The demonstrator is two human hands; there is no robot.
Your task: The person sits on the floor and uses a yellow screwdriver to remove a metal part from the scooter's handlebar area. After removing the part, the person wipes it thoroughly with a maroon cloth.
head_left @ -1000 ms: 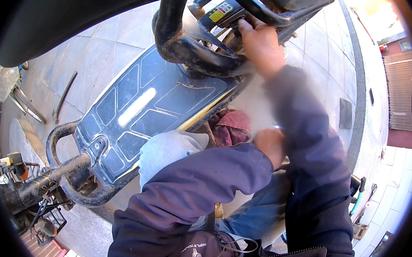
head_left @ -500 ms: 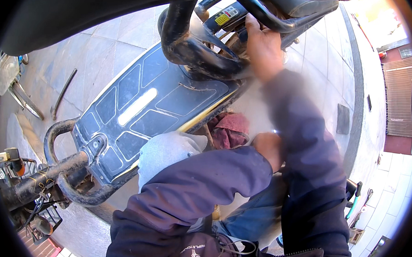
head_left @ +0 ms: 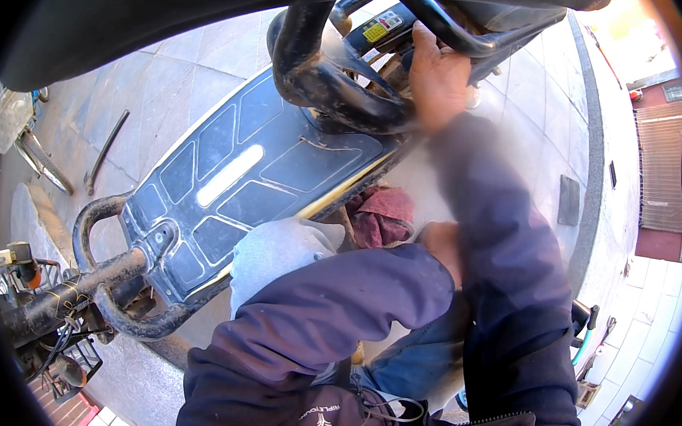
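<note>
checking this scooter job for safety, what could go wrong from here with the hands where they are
The right hand is pushed in among the black tube frame and cables at the scooter's rear; fingers could get pinched or scraped if anything shifts. The left hand sits low, mostly hidden by the sleeve beside the red rag, so the person probably cannot watch it. The scooter's footboard lies tilted and might slide.

One scooter (head_left: 254,171) lies tipped on the paving. Two hands: the right hand (head_left: 438,73) up at the one black tube frame (head_left: 326,75), the left hand (head_left: 441,246) lower. One reddish rag (head_left: 383,214), one loose metal bar (head_left: 106,148).
</note>
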